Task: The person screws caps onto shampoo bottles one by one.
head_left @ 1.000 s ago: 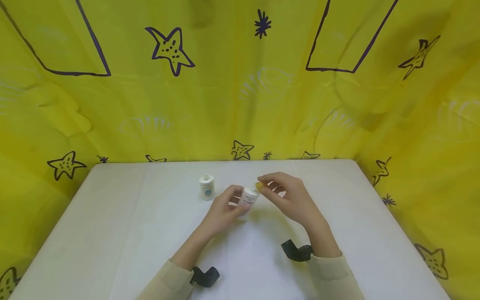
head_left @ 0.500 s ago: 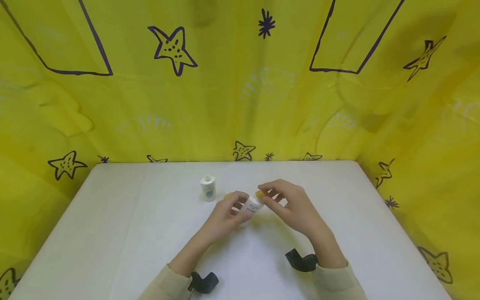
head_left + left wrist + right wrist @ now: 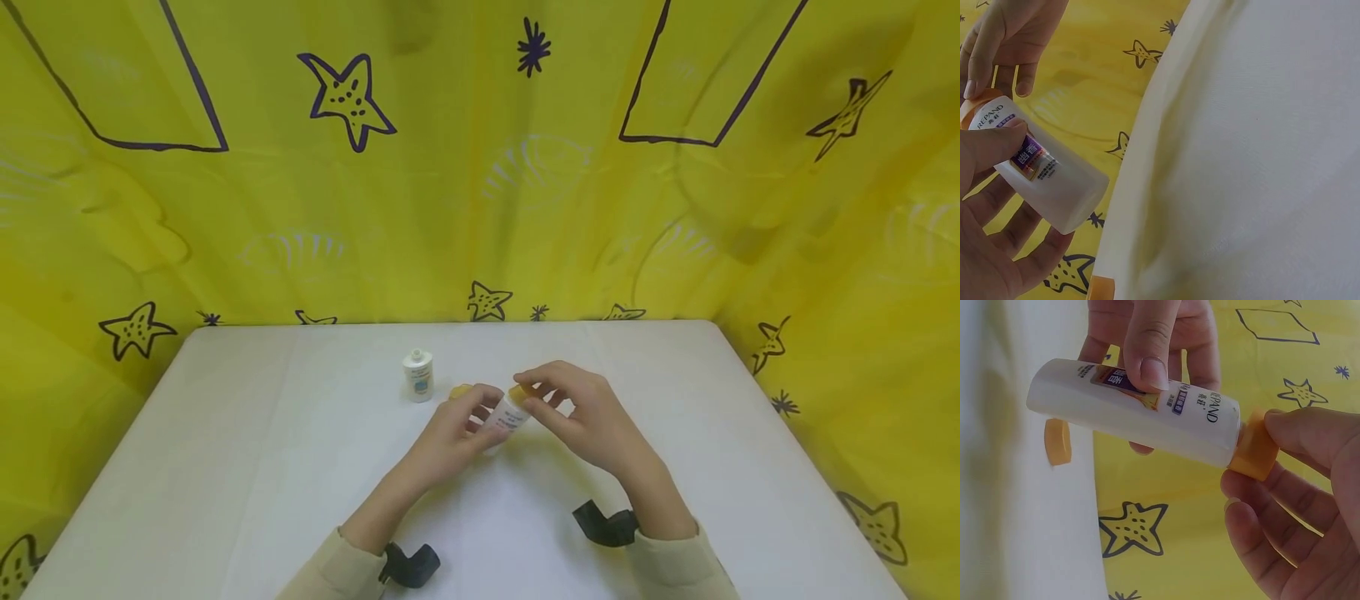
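My left hand [image 3: 450, 437] grips a white plastic bottle [image 3: 1135, 412] around its body, the thumb lying over the purple label. It is held tilted above the table, top toward the right. At its top, my right hand [image 3: 581, 412] pinches an orange-yellow screw cap [image 3: 1255, 447] between thumb and fingers. This cap sits over the bottle's neck, with a narrow gap showing at its base in the right wrist view. A second white bottle [image 3: 418, 377] stands upright and capless on the table, left of my hands. Another orange-yellow cap [image 3: 1058, 442] lies on the table, partly behind my left hand in the head view.
A white cloth covers the table [image 3: 247, 467]. Behind it and along both sides hangs a yellow curtain [image 3: 420, 208] with starfish drawings. Each wrist wears a black camera mount [image 3: 606, 525].
The cap in my right fingers has come down over the bottle's neck, from a tilted place at its mouth. Both hands have dropped slightly, and the loose cap has come into sight.
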`<state>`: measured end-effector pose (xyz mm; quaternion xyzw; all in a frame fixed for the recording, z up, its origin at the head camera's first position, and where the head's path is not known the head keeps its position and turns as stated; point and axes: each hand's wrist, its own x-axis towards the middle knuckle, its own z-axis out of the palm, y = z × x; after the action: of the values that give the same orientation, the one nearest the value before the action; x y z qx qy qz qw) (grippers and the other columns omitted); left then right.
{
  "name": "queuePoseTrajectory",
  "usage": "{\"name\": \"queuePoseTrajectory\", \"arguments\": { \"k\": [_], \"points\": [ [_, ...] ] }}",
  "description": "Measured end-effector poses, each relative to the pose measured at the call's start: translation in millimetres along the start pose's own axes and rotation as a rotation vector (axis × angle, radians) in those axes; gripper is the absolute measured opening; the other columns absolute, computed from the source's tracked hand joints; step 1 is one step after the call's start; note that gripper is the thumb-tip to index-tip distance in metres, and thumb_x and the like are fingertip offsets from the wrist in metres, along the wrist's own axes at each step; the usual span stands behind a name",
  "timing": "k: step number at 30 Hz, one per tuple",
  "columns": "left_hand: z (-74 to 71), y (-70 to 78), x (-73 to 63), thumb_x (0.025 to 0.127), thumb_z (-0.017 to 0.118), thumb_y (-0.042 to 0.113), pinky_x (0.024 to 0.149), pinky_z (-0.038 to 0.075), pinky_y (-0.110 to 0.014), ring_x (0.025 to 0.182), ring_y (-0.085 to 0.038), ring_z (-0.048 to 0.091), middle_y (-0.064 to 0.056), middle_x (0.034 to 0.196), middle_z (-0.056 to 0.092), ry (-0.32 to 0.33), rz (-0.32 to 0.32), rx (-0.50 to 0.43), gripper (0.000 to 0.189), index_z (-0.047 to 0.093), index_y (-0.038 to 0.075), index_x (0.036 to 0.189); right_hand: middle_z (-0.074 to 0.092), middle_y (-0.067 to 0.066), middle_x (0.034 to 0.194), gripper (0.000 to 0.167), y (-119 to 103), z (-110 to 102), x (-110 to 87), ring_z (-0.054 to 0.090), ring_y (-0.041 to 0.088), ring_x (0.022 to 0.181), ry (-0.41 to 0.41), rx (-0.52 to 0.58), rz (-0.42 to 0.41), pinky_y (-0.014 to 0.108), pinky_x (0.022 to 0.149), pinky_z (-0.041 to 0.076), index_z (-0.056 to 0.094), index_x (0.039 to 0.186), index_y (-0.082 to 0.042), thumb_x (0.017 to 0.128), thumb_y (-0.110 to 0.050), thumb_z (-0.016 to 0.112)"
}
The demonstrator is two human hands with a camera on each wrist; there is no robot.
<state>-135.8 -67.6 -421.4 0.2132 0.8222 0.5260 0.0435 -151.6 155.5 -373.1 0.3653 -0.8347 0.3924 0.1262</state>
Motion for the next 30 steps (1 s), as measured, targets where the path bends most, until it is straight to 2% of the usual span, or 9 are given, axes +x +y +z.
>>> {"name": "queuePoseTrajectory", "arguments": {
  "k": [10,17,25,30],
  "points": [
    [-1.0,-0.9,0.6,0.093,0.071,0.019,0.088,0.054,-0.031,0.103,-0.012,0.062,0.004,0.116,0.066,0.013,0.013,0.009,0.034,0.057,0.019,0.124,0.071,-0.006,0.103,0.020,-2.5,-0.6,0.2,0.066,0.008,0.083,0.012,-0.026,0.024,0.025,0.070,0.056,0.066,0.108,-0.013,0.090,-0.011,0.074],
    [-1.8,0.1,0.1,0.093,0.071,0.019,0.087,0.054,-0.030,0.102,-0.012,0.062,0.006,0.116,0.066,0.010,0.025,0.020,0.034,0.058,0.020,0.124,0.071,-0.007,0.102,0.020,-2.2,-0.4,0.1,0.064,0.007,0.084,0.016,-0.019,-0.005,0.026,0.070,0.056,0.066,0.106,-0.013,0.089,-0.008,0.074],
    [-4.2,0.0,-2.2,0.093,0.071,0.021,0.085,0.054,-0.030,0.101,-0.010,0.062,0.008,0.115,0.066,0.033,0.039,0.043,0.034,0.058,0.021,0.124,0.070,-0.005,0.108,0.021,-3.9,1.3,2.3,0.065,0.008,0.087,0.019,0.010,-0.029,0.023,0.069,0.056,0.068,0.108,-0.013,0.088,-0.007,0.075],
    [-6.3,0.9,-3.3,0.092,0.072,0.019,0.084,0.054,-0.030,0.101,-0.010,0.061,0.008,0.114,0.066,0.055,0.055,0.045,0.034,0.059,0.021,0.123,0.069,-0.002,0.115,0.031,-6.1,0.1,1.2,0.066,0.010,0.092,0.023,0.008,-0.026,0.022,0.068,0.057,0.071,0.113,-0.012,0.084,-0.005,0.079]
  ]
}}
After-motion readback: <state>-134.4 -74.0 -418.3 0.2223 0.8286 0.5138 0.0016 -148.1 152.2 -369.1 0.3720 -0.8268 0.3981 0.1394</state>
